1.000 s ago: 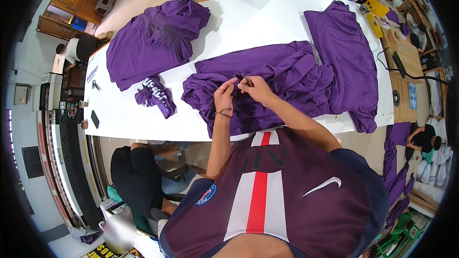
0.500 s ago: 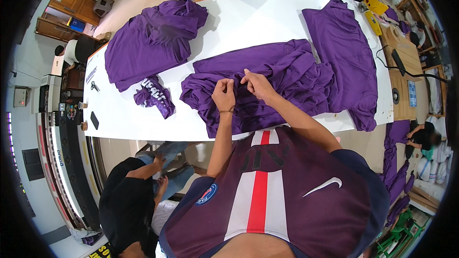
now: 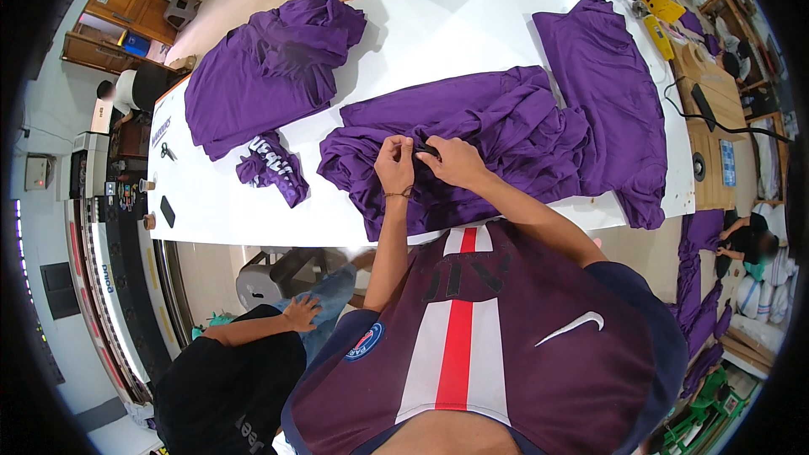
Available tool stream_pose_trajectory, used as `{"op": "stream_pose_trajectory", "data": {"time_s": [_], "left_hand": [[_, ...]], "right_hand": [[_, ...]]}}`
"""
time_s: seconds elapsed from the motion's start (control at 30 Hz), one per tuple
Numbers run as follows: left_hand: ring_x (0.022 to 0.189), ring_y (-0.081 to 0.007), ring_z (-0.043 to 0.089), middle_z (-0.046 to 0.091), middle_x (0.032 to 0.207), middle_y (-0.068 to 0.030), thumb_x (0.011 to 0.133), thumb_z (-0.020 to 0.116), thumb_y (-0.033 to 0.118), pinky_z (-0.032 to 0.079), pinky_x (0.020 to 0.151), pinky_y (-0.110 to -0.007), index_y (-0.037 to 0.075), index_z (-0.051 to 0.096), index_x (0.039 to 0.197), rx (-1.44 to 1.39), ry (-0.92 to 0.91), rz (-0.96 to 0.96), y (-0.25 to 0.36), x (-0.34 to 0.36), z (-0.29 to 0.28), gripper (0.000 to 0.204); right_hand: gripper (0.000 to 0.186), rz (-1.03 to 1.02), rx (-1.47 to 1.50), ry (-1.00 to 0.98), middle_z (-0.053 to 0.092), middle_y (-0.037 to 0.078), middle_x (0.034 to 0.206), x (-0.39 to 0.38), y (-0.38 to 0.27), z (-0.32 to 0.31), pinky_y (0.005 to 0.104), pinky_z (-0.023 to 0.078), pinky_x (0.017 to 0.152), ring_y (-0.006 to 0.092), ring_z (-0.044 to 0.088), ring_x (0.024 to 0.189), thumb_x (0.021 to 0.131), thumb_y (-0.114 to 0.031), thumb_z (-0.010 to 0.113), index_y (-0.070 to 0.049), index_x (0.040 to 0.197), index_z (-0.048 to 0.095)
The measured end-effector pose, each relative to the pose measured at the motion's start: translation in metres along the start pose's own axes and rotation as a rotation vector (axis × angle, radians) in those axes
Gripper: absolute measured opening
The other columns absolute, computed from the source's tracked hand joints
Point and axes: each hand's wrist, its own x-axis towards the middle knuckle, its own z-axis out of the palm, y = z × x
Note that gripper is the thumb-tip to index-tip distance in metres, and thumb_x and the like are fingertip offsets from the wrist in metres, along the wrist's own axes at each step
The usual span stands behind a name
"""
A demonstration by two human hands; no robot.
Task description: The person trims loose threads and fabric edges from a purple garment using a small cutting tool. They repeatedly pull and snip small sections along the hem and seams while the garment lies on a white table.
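Note:
A large crumpled heap of purple fabric (image 3: 497,131) lies on the white table in front of me. Above its near left part, my left hand (image 3: 394,167) has thumb and forefinger pinched together; what they grip is too small to make out. Close beside it, my right hand (image 3: 455,162) is closed around a small dark object (image 3: 429,150), mostly hidden by the fingers. The two hands' fingertips almost meet over the folds.
Another purple fabric pile (image 3: 261,76) sits back left, with a small printed purple piece (image 3: 274,170) below it. More purple cloth (image 3: 602,109) lies right. Scissors (image 3: 168,152) and a black phone (image 3: 167,211) rest near the table's left edge. A person in black (image 3: 227,379) is at my left.
My right hand has turned and drawn its fingers in toward the left hand, and a small dark object now shows in it. The person at my left has shifted position.

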Motion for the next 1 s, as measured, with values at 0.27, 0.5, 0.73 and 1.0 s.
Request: {"op": "stream_pose_trajectory", "data": {"time_s": [0.27,0.5,0.73,1.0], "left_hand": [[0.073,-0.0067,0.061,0.070,0.080,-0.0007,0.097,0.076,0.017,0.051,0.069,-0.024,0.000,0.070,0.095,-0.017,0.004,0.071,-0.003,0.002,0.000,0.018],[0.073,-0.0140,0.073,0.074,0.084,-0.0049,0.097,0.077,0.019,0.054,0.066,-0.025,-0.001,0.073,0.098,0.076,-0.010,-0.004,0.004,0.018,-0.083,0.020],[0.081,-0.0267,0.076,0.076,0.097,-0.0228,0.084,0.077,0.006,0.059,0.072,-0.031,0.001,0.072,0.117,1.254,0.716,0.318,-0.029,0.038,-0.214,0.034],[0.082,-0.0185,0.075,0.079,0.092,-0.0129,0.086,0.081,0.021,0.058,0.077,-0.031,0.001,0.078,0.109,0.336,0.002,0.085,0.021,0.055,-0.079,0.031]], "right_hand": [[0.039,0.017,-0.056,-0.037,0.074,0.022,0.086,0.004,-0.003,-0.003,0.0555,0.057,0.075,0.0448,0.072,0.085,0.099,-0.045,0.062,-0.008,0.108,0.070],[0.043,0.143,0.277,0.291,0.072,0.019,0.081,-0.007,0.040,-0.025,0.0427,0.055,0.069,0.0341,0.072,0.075,0.086,-0.044,0.080,-0.003,0.098,0.071],[0.026,0.193,0.335,0.549,0.053,-0.002,0.067,0.012,0.096,-0.070,0.0282,0.038,0.058,0.0073,0.043,0.064,0.092,-0.023,0.078,0.002,0.088,0.069],[0.054,0.315,-0.113,0.065,0.074,0.021,0.109,0.057,0.069,-0.076,0.0477,0.055,0.090,0.0390,0.071,0.105,0.086,-0.052,0.075,-0.004,0.111,0.072]]}}
